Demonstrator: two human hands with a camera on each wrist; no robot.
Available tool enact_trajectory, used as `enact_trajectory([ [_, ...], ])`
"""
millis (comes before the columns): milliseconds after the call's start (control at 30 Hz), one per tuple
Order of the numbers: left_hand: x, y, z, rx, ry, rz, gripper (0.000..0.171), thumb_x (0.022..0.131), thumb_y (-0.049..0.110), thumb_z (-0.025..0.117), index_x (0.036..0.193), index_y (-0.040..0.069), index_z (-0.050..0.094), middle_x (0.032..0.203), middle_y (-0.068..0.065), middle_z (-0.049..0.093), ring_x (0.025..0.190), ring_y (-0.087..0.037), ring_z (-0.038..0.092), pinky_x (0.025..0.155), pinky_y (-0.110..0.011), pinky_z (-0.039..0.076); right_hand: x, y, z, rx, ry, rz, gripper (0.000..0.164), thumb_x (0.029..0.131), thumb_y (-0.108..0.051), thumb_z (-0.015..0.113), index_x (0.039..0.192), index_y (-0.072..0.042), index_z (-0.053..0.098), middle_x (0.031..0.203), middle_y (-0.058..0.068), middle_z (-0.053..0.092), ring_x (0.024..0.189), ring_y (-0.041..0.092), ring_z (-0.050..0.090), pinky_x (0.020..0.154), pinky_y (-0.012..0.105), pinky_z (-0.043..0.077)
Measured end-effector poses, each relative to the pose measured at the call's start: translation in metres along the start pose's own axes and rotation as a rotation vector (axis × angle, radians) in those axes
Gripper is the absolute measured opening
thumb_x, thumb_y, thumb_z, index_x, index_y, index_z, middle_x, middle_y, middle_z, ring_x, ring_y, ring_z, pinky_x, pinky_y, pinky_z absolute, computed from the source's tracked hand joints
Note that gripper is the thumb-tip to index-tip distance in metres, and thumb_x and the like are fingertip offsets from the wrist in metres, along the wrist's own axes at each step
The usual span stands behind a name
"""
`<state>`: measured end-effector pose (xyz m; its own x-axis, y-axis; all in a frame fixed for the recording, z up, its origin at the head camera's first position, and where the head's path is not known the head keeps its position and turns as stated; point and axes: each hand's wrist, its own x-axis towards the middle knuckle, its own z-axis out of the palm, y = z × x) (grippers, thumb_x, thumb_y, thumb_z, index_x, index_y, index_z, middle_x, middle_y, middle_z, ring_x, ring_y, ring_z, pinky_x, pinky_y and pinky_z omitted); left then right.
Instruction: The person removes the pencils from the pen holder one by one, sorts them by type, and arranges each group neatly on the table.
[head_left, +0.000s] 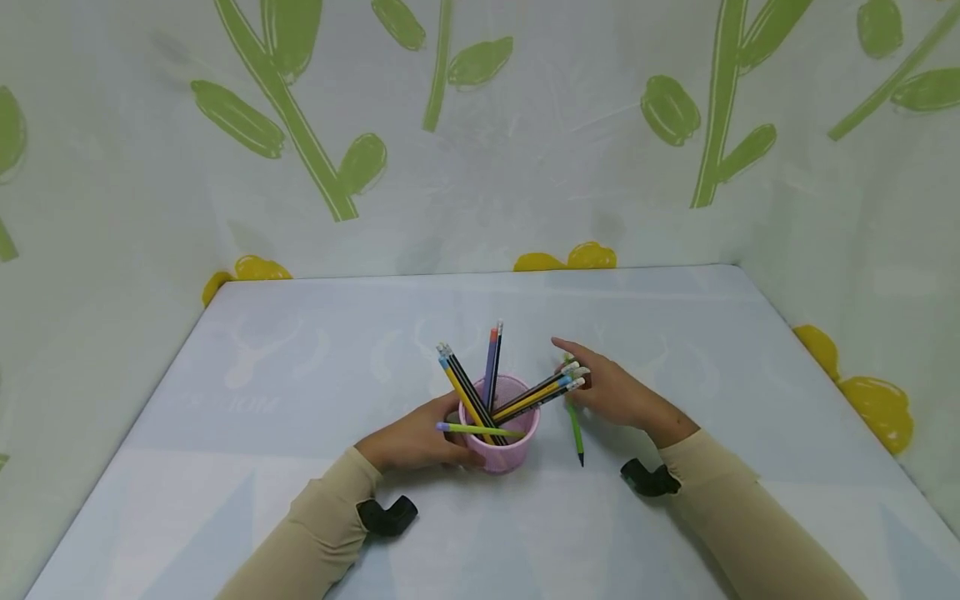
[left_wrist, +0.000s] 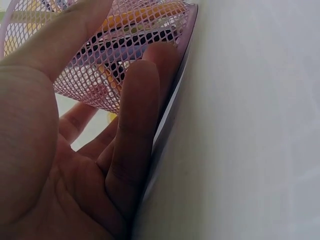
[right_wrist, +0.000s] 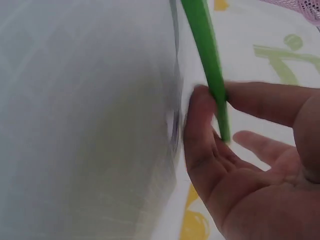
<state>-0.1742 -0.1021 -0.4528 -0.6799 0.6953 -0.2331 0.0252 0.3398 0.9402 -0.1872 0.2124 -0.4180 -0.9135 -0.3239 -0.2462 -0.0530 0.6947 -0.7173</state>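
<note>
A pink mesh pencil cup stands upright on the table. My left hand holds it from the left, thumb and fingers round the mesh wall in the left wrist view. Several pencils lean out of the cup: black ones, yellow ones and a purple one. A lime-green pencil lies across the cup's opening. Just right of the cup, my right hand pinches a green pencil between thumb and finger, its dark point toward me. The right wrist view shows this pencil close up.
The pale table runs back to a white wall with green leaf patterns and yellow shapes along its foot. Side walls border the table left and right. A black wrist device sits by each sleeve cuff.
</note>
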Motion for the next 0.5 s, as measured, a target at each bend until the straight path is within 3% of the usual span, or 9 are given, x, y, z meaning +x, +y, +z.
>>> enact_trajectory([
  [167, -0.0004, -0.0003, 0.0000, 0.011, -0.001, -0.008, 0.079, 0.081, 0.026, 0.083, 0.147, 0.028, 0.039, 0.114, -0.006, 0.062, 0.086, -0.021, 0.062, 0.074, -0.035, 0.055, 0.0014, 0.0013, 0.0003, 0.008, -0.019, 0.032, 0.084, 0.093, -0.015, 0.071, 0.160, -0.026, 0.021, 0.143, 0.019, 0.047, 0.087, 0.020, 0.062, 0.074, 0.032, 0.055],
  [367, -0.0001, -0.0005, 0.0003, 0.030, -0.004, -0.018, 0.078, 0.081, 0.029, 0.083, 0.146, 0.030, 0.040, 0.111, -0.005, 0.063, 0.086, -0.021, 0.063, 0.075, -0.035, 0.056, 0.0012, 0.0008, -0.0023, 0.011, -0.007, 0.037, 0.091, 0.090, -0.016, 0.075, 0.161, -0.022, 0.018, 0.150, 0.028, 0.041, 0.088, 0.017, 0.065, 0.077, 0.033, 0.058],
  [500, 0.0005, 0.0000, 0.0003, 0.047, -0.001, -0.024, 0.078, 0.081, 0.030, 0.083, 0.146, 0.031, 0.039, 0.109, -0.004, 0.063, 0.087, -0.021, 0.063, 0.076, -0.035, 0.055, 0.0016, -0.0002, -0.0036, -0.006, 0.003, 0.038, 0.089, 0.089, -0.016, 0.076, 0.160, -0.016, 0.023, 0.138, 0.026, 0.054, 0.080, 0.015, 0.067, 0.077, 0.032, 0.058],
])
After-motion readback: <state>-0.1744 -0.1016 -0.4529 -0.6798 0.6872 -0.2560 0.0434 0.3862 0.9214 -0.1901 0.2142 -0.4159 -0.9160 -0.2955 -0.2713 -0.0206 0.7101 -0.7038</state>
